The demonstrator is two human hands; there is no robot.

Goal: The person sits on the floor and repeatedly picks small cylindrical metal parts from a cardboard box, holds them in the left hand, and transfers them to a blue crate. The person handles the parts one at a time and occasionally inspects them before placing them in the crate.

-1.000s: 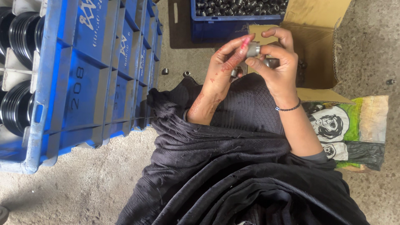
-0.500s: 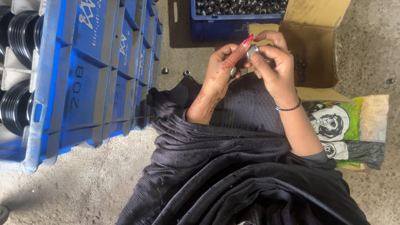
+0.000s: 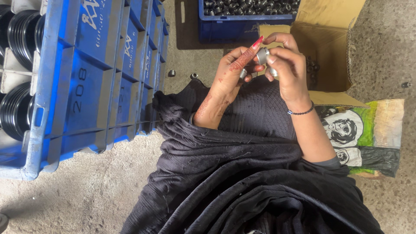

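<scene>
Over your lap, on the black cloth [image 3: 242,182] nearest you, both forearms rise towards one small piece of work. Your right hand [image 3: 288,65] is closed around a small grey metal cylinder [image 3: 262,55], thumb and fingers pinching it at chest height; your left hand [image 3: 236,69] curls beside it, one red-nailed finger stretched up against the part, with what looks like another small metal piece [image 3: 243,73] tucked under its fingers. Judging by this, one part is mid-handling and not yet set down anywhere.

Just beyond your right hand stands an open cardboard box [image 3: 333,39] with a few dark parts visible at the bottom, so it appears far from full. Two loose metal pieces [image 3: 172,73] lie on the concrete floor [image 3: 65,203] past your left knee. Farther off, a blue crate [image 3: 242,21] still holds many similar cylinders, so plenty seems left. On your left, stacked blue crates [image 3: 86,78] carry black rings [image 3: 19,30].
</scene>
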